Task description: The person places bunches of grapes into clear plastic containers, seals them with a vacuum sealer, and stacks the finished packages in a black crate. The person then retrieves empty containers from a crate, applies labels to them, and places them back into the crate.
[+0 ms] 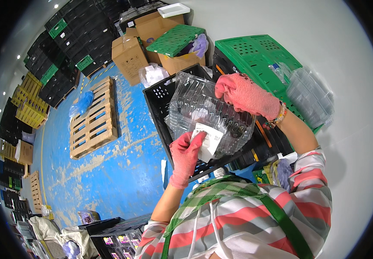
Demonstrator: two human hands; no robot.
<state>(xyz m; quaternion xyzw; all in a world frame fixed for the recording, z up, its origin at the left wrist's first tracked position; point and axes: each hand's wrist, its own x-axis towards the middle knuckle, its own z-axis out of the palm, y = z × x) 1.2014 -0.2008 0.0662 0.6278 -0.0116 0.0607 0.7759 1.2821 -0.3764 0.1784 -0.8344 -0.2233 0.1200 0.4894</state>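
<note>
My left hand (186, 157), in a pink glove, pinches a white printed label (208, 142) between thumb and fingers. Behind the label, clear plastic clamshell containers (191, 97) lie in or over a black plastic crate (160, 106). My right hand (246, 97), gloved in pink too, has its fingers curled at the upper right edge of the clear plastic. Whether those fingers grip it or only rest on it is hard to see. The crate's inside is mostly hidden by the plastic.
Right of the crate, more clear containers (312, 95) lie on a green plastic crate (257, 48) by the wall. Cardboard boxes (130, 60) and a white plastic bag (154, 74) stand beyond. A wooden pallet (92, 119) with a blue bag (84, 102) lies on the blue floor.
</note>
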